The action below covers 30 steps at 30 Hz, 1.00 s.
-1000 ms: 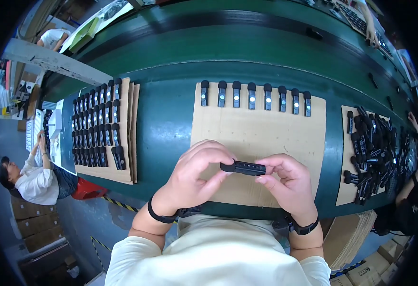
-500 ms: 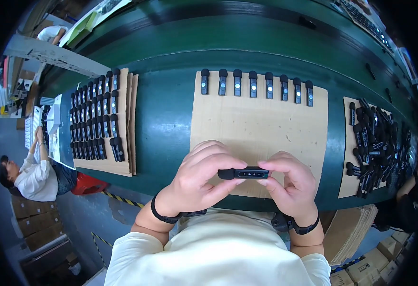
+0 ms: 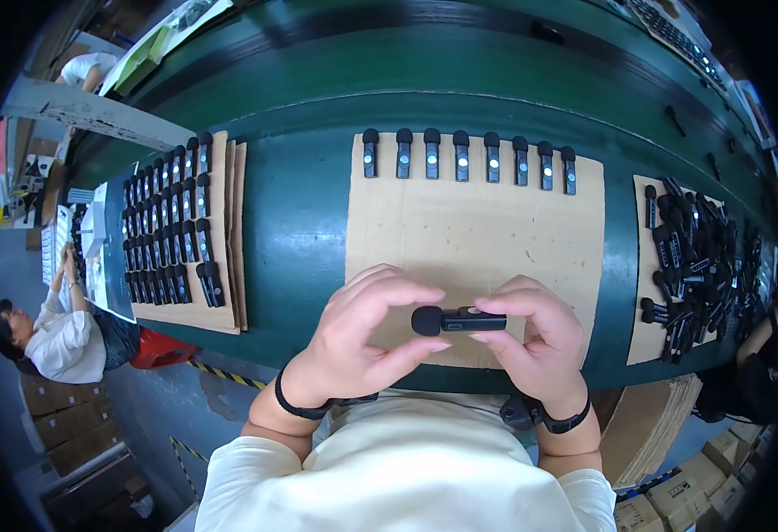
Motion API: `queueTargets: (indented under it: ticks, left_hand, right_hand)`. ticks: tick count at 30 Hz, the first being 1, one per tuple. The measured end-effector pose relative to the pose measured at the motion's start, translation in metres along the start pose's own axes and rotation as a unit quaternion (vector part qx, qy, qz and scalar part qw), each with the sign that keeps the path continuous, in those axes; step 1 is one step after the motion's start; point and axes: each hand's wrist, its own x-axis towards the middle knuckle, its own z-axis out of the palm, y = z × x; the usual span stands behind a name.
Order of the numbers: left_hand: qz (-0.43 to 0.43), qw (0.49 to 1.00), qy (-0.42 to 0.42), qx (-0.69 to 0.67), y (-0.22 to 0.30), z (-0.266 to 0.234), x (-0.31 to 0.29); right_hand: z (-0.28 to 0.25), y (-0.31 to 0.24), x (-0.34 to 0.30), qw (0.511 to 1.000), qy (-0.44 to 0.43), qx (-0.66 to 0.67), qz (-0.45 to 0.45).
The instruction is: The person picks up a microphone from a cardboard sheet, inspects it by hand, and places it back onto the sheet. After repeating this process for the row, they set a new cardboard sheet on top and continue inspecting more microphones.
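Observation:
I hold a small black clip-on device [image 3: 458, 320] with a rounded foam tip between both hands, lying sideways above the near edge of a brown cardboard sheet [image 3: 475, 222]. My left hand [image 3: 353, 341] cups around the foam tip end, fingers curled over it. My right hand [image 3: 539, 341] pinches the other end of the body. A row of several identical black devices [image 3: 469, 158] stands along the far edge of that cardboard sheet.
The green bench [image 3: 300, 222] holds another cardboard stack on the left with several rows of the devices [image 3: 172, 222], and a cardboard on the right with a loose heap of them [image 3: 699, 257]. A seated person [image 3: 52, 332] is at far left. Cardboard boxes [image 3: 672, 505] sit lower right.
Both hands have kept the device and drawn it slightly nearer to me and lower in view; the foam tip now shows beside my left fingers.

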Motion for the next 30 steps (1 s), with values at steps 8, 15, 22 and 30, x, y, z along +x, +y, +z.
queueTargets:
  ticks: [8, 15, 22, 30]
  left_hand:
    - [-0.025, 0.999, -0.008, -0.017, -0.010, -0.002, -0.001]
    - [0.046, 0.994, -0.051, 0.083, -0.009, -0.002, 0.013]
    - [0.028, 0.988, -0.037, 0.151, -0.015, -0.010, 0.015]
    - [0.002, 0.989, -0.017, 0.149, -0.028, -0.020, 0.009]
  right_hand:
    - [-0.004, -0.001, 0.006, 0.992, -0.019, -0.113, -0.059]
    - [-0.010, -0.009, 0.018, 0.969, -0.096, -0.227, -0.029]
    - [-0.053, 0.006, 0.030, 0.941, -0.060, -0.293, 0.157]
    - [-0.125, 0.053, 0.057, 0.864, 0.084, -0.424, 0.257]
